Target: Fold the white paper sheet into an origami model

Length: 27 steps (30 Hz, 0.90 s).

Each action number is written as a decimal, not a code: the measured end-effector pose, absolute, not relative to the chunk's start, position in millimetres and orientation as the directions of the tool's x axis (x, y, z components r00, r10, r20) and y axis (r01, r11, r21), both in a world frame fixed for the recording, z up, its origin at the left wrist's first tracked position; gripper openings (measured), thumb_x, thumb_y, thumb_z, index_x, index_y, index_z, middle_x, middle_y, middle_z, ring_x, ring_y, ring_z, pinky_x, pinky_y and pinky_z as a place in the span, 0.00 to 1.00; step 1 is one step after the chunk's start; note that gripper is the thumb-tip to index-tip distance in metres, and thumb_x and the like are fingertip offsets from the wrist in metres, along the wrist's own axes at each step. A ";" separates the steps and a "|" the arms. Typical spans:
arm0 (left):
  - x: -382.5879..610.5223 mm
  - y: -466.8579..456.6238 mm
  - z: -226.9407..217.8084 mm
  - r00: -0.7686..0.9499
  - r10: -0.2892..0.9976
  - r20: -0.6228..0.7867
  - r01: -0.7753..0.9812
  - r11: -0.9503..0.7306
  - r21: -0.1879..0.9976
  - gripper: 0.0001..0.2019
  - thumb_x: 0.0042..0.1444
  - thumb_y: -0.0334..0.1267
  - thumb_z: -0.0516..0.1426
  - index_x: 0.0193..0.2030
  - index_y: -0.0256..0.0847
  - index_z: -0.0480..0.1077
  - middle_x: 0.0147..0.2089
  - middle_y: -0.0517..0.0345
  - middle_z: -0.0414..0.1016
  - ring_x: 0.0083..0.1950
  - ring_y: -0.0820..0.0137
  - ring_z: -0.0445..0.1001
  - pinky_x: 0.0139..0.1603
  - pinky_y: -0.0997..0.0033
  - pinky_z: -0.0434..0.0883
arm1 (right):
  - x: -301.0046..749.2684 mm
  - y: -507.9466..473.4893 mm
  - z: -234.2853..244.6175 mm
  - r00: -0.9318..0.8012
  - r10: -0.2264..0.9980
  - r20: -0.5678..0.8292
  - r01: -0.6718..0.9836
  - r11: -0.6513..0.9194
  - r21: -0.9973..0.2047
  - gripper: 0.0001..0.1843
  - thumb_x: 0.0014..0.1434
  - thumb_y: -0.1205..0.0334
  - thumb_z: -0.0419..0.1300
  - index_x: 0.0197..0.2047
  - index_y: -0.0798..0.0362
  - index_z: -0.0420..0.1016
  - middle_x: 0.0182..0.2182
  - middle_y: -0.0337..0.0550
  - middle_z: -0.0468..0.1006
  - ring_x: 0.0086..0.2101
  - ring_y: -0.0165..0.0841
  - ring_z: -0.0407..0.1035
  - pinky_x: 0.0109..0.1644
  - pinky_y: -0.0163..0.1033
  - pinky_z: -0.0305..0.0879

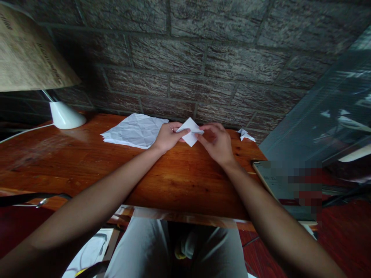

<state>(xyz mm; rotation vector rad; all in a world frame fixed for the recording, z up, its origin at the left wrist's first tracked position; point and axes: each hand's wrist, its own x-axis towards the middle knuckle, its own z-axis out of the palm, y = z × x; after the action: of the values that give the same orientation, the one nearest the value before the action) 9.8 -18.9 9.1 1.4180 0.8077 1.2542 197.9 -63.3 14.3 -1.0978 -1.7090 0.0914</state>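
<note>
A small folded white paper (pixel 190 139), turned as a diamond, is held just above the wooden table between my two hands. My left hand (pixel 168 136) grips its left side, thumb on top and fingers beneath. At the right corner, my right hand (pixel 218 142) pinches the paper between thumb and fingertips. A crease or slit runs across the middle of the diamond toward that corner. Left of my left hand lies a stack of creased white paper sheets (pixel 135 129). A small folded paper figure (pixel 245 135) rests beyond my right hand, close to the wall.
The wooden table (pixel 179 185) meets a dark brick wall (pixel 185 58) at its back. On the left stands a lamp with a white base (pixel 67 116) and a fabric shade (pixel 31 50). A flat tablet-like device (pixel 269 173), partly blurred out, sits at the right edge.
</note>
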 end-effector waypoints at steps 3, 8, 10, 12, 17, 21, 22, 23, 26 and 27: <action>11.4 -20.2 7.4 0.221 0.939 0.263 -0.151 -0.233 0.961 0.22 0.40 0.50 0.72 0.37 0.35 0.79 0.33 0.56 0.81 0.34 0.68 0.79 0.33 0.69 0.78 | 190.0 -67.5 12.5 -0.194 0.690 0.698 0.570 0.658 -0.492 0.17 0.55 0.52 0.72 0.45 0.49 0.80 0.47 0.47 0.81 0.48 0.41 0.75 0.53 0.47 0.72; 14.3 -27.3 9.3 0.289 0.919 0.267 -0.161 -0.228 0.960 0.26 0.44 0.57 0.70 0.40 0.36 0.79 0.34 0.55 0.81 0.34 0.68 0.79 0.34 0.70 0.79 | 186.3 -65.9 6.6 -0.190 0.772 0.606 0.529 0.601 -0.600 0.19 0.56 0.54 0.70 0.50 0.47 0.77 0.49 0.44 0.83 0.48 0.41 0.77 0.56 0.47 0.72; 14.4 -29.6 11.5 0.350 0.892 0.286 -0.156 -0.246 0.957 0.27 0.49 0.61 0.67 0.42 0.36 0.79 0.38 0.51 0.82 0.39 0.66 0.81 0.37 0.70 0.79 | 190.5 -62.4 5.6 -0.146 0.797 0.586 0.480 0.575 -0.662 0.17 0.58 0.56 0.66 0.51 0.47 0.76 0.50 0.43 0.83 0.49 0.40 0.77 0.57 0.48 0.72; 14.0 -29.6 12.6 0.399 0.862 0.311 -0.151 -0.273 0.950 0.27 0.53 0.62 0.64 0.43 0.36 0.79 0.44 0.47 0.82 0.45 0.62 0.81 0.39 0.69 0.79 | 195.1 -57.9 5.1 -0.078 0.821 0.565 0.405 0.544 -0.735 0.15 0.59 0.57 0.63 0.50 0.48 0.77 0.47 0.43 0.83 0.46 0.40 0.78 0.56 0.48 0.73; 12.2 -20.0 7.1 0.283 0.897 0.340 -0.101 -0.325 0.940 0.23 0.49 0.49 0.70 0.48 0.37 0.78 0.53 0.45 0.81 0.57 0.58 0.77 0.54 0.60 0.76 | 195.6 -53.3 6.4 0.062 0.936 0.346 0.053 0.343 -0.938 0.15 0.58 0.51 0.64 0.46 0.49 0.76 0.38 0.40 0.82 0.39 0.36 0.77 0.49 0.47 0.77; 9.6 -15.7 4.0 0.324 0.935 0.144 -0.255 -0.060 0.965 0.25 0.47 0.43 0.73 0.51 0.40 0.76 0.55 0.47 0.80 0.57 0.60 0.78 0.62 0.52 0.72 | 187.2 -60.0 10.6 0.027 0.970 0.240 -0.237 0.240 -0.941 0.17 0.53 0.52 0.70 0.44 0.46 0.74 0.44 0.37 0.81 0.45 0.33 0.76 0.52 0.45 0.77; 9.0 -15.8 4.1 0.385 0.917 0.101 -0.282 0.013 0.959 0.23 0.47 0.43 0.73 0.49 0.39 0.77 0.53 0.47 0.81 0.54 0.60 0.79 0.62 0.52 0.72 | 185.3 -61.6 11.3 0.022 0.974 0.223 -0.270 0.221 -0.937 0.17 0.52 0.53 0.70 0.44 0.46 0.74 0.45 0.36 0.81 0.45 0.33 0.76 0.53 0.44 0.76; 8.6 -16.2 4.5 0.424 0.902 0.083 -0.305 0.056 0.951 0.22 0.46 0.42 0.73 0.47 0.38 0.78 0.50 0.47 0.82 0.52 0.61 0.80 0.62 0.52 0.73 | 183.8 -62.7 11.7 0.017 0.978 0.207 -0.284 0.203 -0.937 0.17 0.51 0.54 0.71 0.43 0.46 0.74 0.45 0.35 0.81 0.44 0.32 0.76 0.52 0.43 0.76; 7.9 -17.7 6.2 0.405 0.907 0.113 -0.360 0.045 0.932 0.19 0.43 0.39 0.74 0.42 0.36 0.80 0.46 0.50 0.84 0.47 0.65 0.81 0.61 0.56 0.73 | 182.8 -63.3 11.6 0.014 0.987 0.163 -0.228 0.162 -0.960 0.16 0.49 0.54 0.72 0.40 0.47 0.76 0.42 0.35 0.81 0.44 0.31 0.74 0.49 0.39 0.75; 7.7 -18.1 6.8 0.389 0.914 0.117 -0.357 0.032 0.933 0.19 0.42 0.39 0.74 0.42 0.37 0.80 0.44 0.51 0.84 0.46 0.65 0.81 0.60 0.57 0.74 | 183.6 -62.9 11.5 0.020 0.987 0.156 -0.195 0.157 -0.968 0.15 0.49 0.54 0.72 0.39 0.48 0.76 0.41 0.36 0.81 0.44 0.31 0.74 0.47 0.38 0.75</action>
<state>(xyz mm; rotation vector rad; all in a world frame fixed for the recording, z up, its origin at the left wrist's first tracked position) 7.7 -18.1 6.8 1.1397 0.6234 1.0825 183.6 -62.9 11.5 -0.9517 -1.1313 1.1769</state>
